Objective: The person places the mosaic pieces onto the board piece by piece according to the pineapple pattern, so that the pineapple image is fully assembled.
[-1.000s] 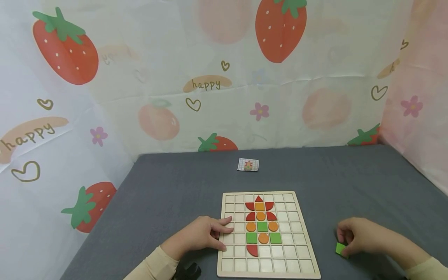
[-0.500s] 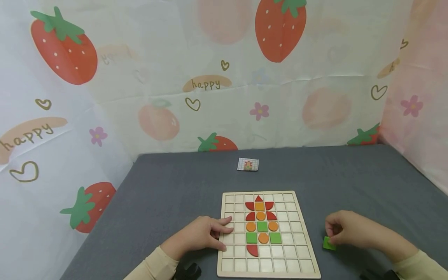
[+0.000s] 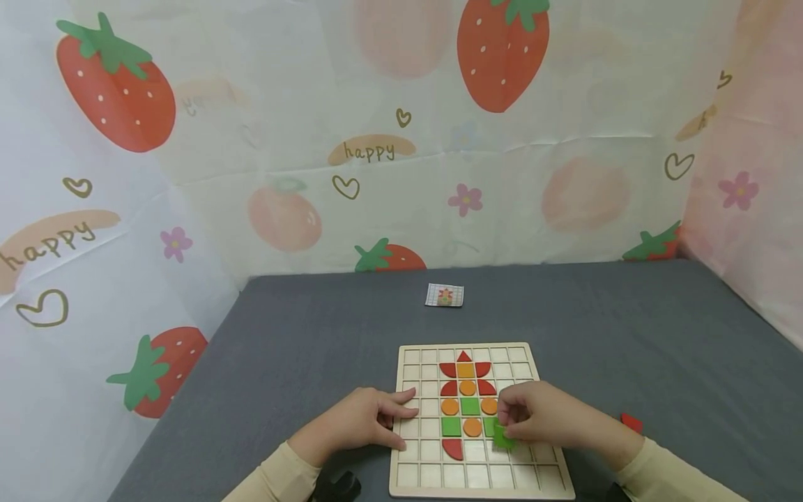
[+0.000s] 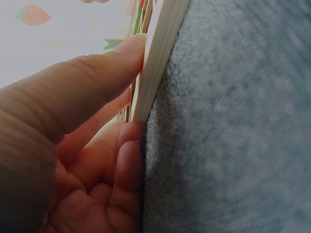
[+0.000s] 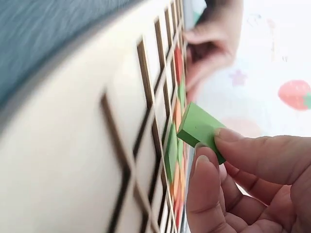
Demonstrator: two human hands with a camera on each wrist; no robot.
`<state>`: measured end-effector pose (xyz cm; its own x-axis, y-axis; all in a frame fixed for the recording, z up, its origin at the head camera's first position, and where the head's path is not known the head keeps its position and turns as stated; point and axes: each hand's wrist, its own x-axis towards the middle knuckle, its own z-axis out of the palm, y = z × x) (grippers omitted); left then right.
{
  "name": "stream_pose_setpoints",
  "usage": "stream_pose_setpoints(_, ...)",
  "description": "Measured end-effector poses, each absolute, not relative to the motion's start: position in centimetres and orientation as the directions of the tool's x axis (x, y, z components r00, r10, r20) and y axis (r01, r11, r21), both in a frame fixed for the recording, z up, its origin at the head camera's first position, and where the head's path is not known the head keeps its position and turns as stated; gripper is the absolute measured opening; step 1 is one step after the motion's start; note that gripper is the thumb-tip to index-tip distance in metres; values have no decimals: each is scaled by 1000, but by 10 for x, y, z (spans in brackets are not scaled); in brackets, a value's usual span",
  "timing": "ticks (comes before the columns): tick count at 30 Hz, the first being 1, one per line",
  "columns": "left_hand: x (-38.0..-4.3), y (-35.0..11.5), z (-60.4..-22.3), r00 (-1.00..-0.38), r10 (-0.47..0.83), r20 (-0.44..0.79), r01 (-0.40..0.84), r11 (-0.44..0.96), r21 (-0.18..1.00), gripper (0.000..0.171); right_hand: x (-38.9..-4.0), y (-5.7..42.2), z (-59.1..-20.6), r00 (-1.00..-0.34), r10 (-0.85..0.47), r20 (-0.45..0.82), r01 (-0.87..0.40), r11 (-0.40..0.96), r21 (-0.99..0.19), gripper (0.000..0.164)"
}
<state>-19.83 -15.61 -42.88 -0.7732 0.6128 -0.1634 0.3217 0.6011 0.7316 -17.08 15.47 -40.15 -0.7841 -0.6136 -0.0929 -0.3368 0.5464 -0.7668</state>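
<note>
My right hand (image 3: pixel 542 418) pinches a green square block (image 5: pixel 201 127) between thumb and fingers. The block is tilted over the wooden grid board (image 3: pixel 439 477), and in the head view it overlaps the right green square of the pattern. On the board lie red, orange and green pieces: a red triangle (image 3: pixel 463 357) at the top, orange discs (image 3: pixel 472 427), and a red quarter-circle (image 3: pixel 453 449) in the lowest filled row. My left hand (image 3: pixel 360 420) rests at the board's left edge, two fingers stretched over the rim. In the left wrist view its thumb (image 4: pixel 109 68) touches the rim.
A small pattern card (image 3: pixel 445 295) lies behind the board on the grey cloth (image 3: pixel 314 335). One red piece (image 3: pixel 631 422) lies right of the board, beside my right forearm. Strawberry-print curtains (image 3: pixel 401 209) stand behind the table and at both sides.
My right hand has carried the green block leftward from the cloth to above the board. The red piece on the right has come into view. My left hand has stayed still.
</note>
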Motion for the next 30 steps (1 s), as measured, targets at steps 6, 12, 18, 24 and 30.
stream_pose_setpoints(6,-198,-157,-430,-770,618,-158,329,597,732,53,-170,131,-406,-777,-626,-66,-363,531,-766,15)
stream_pose_setpoints(12,-198,-157,-430,-768,621,-156,335,597,729,52,-171,118,-407,-779,-626,-49,-395,550,-736,19)
stream_pose_setpoints(18,-198,-156,-430,-772,617,-155,334,601,727,52,-170,112,-407,-784,-618,-60,-408,586,-700,21)
stream_pose_setpoints(24,-198,-156,-429,-772,616,-156,331,600,728,52,-169,110,-407,-789,-605,-102,-379,612,-694,21)
stream_pose_setpoints(30,-198,-156,-429,-771,617,-156,337,603,723,52,-169,110,-407,-793,-606,-68,-410,613,-675,20)
